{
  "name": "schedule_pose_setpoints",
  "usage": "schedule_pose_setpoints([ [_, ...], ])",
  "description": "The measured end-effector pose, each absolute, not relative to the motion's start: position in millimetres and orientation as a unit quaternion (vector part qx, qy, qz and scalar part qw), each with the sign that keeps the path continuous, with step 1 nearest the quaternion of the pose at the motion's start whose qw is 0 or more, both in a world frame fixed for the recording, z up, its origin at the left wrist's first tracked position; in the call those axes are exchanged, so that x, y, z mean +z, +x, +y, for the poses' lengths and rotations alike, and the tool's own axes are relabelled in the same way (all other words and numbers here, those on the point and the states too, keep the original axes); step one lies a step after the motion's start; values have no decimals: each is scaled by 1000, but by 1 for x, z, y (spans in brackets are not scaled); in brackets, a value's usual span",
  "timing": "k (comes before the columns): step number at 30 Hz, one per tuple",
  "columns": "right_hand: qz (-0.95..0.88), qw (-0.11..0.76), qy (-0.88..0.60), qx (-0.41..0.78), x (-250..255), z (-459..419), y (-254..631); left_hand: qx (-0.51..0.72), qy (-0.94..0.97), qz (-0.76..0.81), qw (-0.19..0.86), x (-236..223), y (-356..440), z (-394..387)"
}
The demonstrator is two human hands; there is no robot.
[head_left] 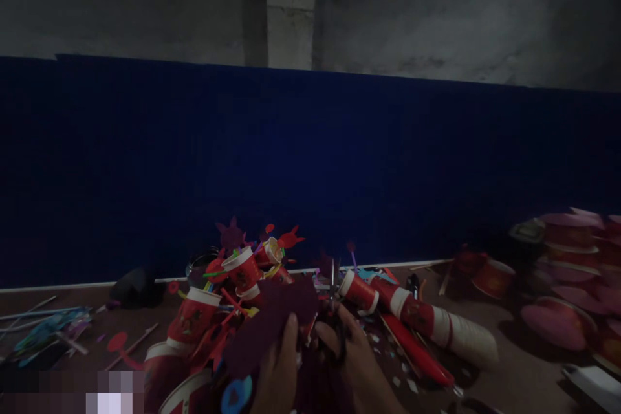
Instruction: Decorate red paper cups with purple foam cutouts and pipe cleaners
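Observation:
My left hand (pixel 280 370) grips a sheet of dark purple paper (pixel 264 323), its thumb lying on top. In my right hand (pixel 358 352) is a pair of scissors (pixel 332 284), fingers wrapped round the handles and blades pointing away from me. The blades stand just right of the paper's edge; whether they touch it I cannot tell. Left of the paper, red paper cups (pixel 194 314) are jumbled with coloured straws and cut-out shapes. A purple animal-shaped cut-out (pixel 231 235) and a red one (pixel 291 237) rise behind them.
Stacked paper cups (pixel 436 320) lie on the right beside a long red object (pixel 420 352). Small paper scraps (pixel 396 380) are scattered near them. Straws and a blue bundle (pixel 53 330) lie at far left. Pink-topped tubs (pixel 567 284) are piled far right. A blue panel (pixel 310 155) stands behind.

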State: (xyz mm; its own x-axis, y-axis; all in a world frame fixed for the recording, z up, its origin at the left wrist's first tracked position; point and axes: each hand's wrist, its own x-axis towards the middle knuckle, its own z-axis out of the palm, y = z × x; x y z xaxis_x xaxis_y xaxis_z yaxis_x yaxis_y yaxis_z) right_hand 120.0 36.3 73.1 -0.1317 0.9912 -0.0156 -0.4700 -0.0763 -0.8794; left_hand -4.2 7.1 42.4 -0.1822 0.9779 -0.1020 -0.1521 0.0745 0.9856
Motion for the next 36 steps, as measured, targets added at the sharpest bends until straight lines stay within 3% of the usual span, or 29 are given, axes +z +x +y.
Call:
schedule_pose_setpoints([
  [3,-438,538,-323,644,70,34,117,518,366,623,458,54,-7,35],
  [8,-491,496,-324,639,67,29,113,498,348,640,470,66,-4,31],
  [17,-459,554,-347,601,64,24,105,483,406,618,469,48,0,29],
  [36,-504,539,-388,552,67,20,107,512,322,597,527,53,9,25],
])
